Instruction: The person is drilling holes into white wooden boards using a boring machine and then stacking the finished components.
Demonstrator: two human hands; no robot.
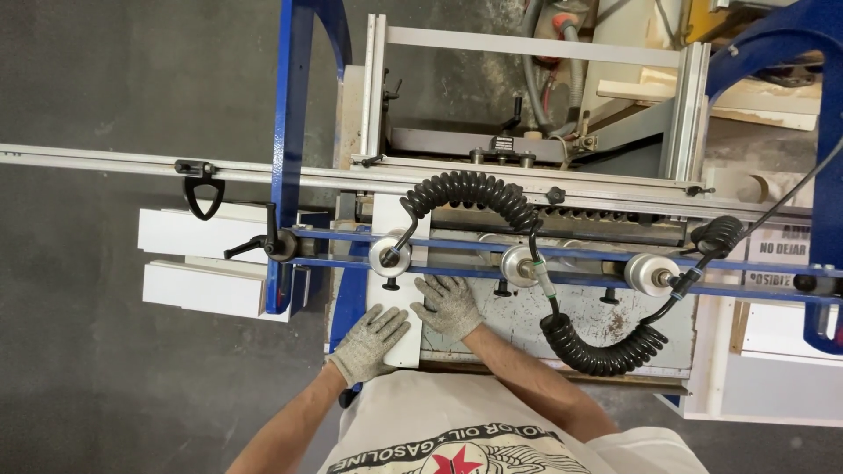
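White panel (399,338) lies flat on the machine bed (562,320), under the blue clamp bar (562,256). Both gloved hands, left (369,344) and right (448,305), press it with fingers spread, apparently steadying it against the stop.

A long grey aluminium rail (105,161) runs across the machine, carrying a black stop clamp (203,186). Beneath it, 2 blue bars (580,254) hold 3 round metal pneumatic cylinders (651,273), fed by black coiled hoses (470,193). A blue steel frame post (287,132) stands at the left, with a black lever handle (255,245) near its foot. 2 white boards (204,288) are stacked off the left side. The floor (88,369) is dark grey concrete. Grey hoses (537,75) rise behind the machine.
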